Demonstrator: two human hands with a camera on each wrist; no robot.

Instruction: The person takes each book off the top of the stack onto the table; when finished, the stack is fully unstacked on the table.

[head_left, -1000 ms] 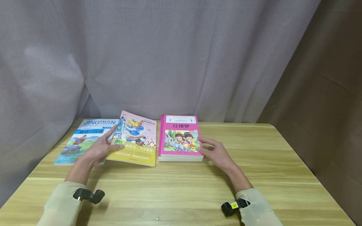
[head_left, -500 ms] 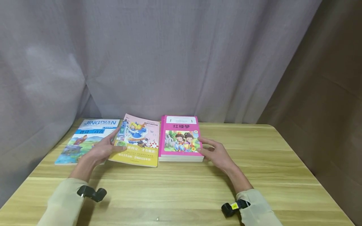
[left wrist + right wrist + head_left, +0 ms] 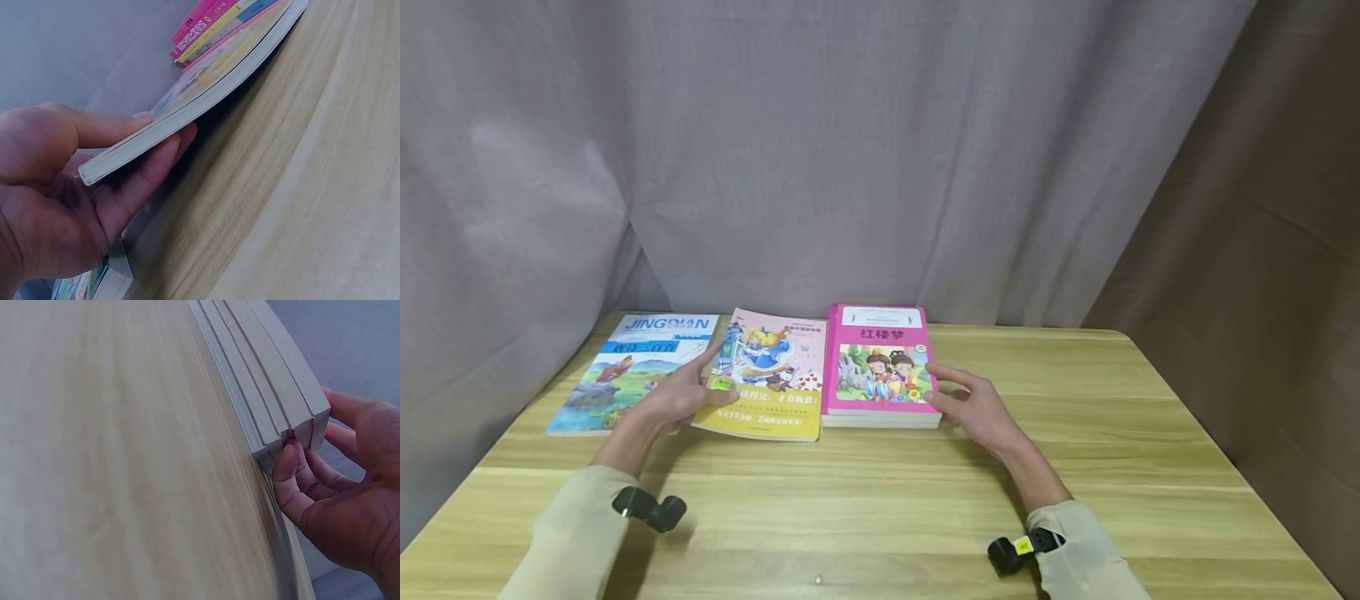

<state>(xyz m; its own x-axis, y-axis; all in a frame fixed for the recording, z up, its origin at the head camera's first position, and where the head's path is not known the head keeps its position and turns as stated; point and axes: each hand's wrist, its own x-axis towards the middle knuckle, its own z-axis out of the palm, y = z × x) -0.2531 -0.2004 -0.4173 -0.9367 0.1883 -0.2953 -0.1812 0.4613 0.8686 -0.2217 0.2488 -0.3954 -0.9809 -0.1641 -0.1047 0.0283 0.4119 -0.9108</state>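
Note:
My left hand pinches the left edge of a pink-and-yellow storybook, thumb on the cover and fingers beneath. In the left wrist view, the held edge of that storybook is raised off the table and its far end slopes down beside the stack. My right hand touches the right side of a stack of books topped by a pink cover with two cartoon figures. In the right wrist view, its bent fingertips rest against the side of the stack, near the corner.
A blue-and-white book lies flat at the left, partly behind my left hand. Both groups of books lie near the far edge of the wooden table. A grey curtain hangs right behind it.
My left hand has moved slightly right and lowered the storybook, bringing it up beside the stack. More of the blue-and-white book shows. The right hand and the stack have hardly moved.

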